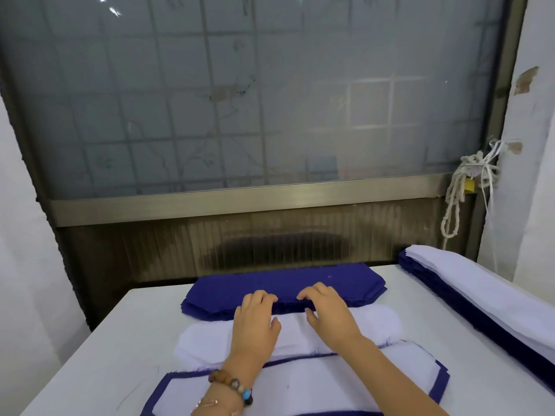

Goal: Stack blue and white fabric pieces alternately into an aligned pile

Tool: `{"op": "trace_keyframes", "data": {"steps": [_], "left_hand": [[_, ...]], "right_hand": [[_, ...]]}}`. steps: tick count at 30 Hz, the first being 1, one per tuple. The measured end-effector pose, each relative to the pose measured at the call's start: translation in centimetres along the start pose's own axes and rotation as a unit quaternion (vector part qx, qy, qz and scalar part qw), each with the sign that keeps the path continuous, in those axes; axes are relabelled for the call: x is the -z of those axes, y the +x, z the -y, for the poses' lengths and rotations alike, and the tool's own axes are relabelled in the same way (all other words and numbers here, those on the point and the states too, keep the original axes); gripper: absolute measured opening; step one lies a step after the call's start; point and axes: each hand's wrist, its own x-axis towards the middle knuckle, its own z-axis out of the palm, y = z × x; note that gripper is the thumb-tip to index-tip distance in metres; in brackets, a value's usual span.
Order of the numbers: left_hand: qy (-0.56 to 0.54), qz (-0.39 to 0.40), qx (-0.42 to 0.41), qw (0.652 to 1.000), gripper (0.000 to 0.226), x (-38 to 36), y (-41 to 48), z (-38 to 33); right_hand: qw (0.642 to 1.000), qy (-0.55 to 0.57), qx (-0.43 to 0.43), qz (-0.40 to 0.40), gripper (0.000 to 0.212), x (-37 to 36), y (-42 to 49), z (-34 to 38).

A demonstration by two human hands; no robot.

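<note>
Where the mixed pile [330,382] lies nearest, white on top, the left hand [255,321] and right hand [329,313] reach over the white stack [207,340], fingers curled close together onto the blue stack's [285,283] near edge; whether they pinch a piece is unclear.

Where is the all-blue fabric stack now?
Head view: the blue stack lies centre at the table's far edge, just behind the white stack; the left hand and right hand touch its near edge.

near pile [300,385] cropped (bottom), right stack [480,298] cropped
</note>
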Motion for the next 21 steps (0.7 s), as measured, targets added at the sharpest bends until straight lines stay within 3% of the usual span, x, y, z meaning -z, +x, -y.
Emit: {"op": "trace_keyframes", "data": {"steps": [4, 11, 17, 21], "left_hand": [[-0.009, 0.032, -0.004, 0.999, 0.039, -1.5, 3.3, 0.2], [0.054, 0.017, 0.028, 0.998, 0.023, -2.9, 8.0, 0.3], [-0.001, -0.007, 0.052, 0.999, 0.034, -4.2, 9.4, 2.0], [-0.015, -0.020, 0.054, 0.998, 0.026, -5.3, 9.6, 2.1]], "right_hand": [[0.999, -0.025, 0.017, 0.037, 0.035, -1.5, 3.7, -0.1], [0.992, -0.109, -0.014, 0.060, 0.020, -2.9, 9.3, 0.2], [0.994, -0.098, 0.001, 0.043, 0.030, -4.4, 10.4, -0.5], [0.997, -0.065, -0.001, 0.034, 0.026, -4.4, 10.7, -1.0]]}}
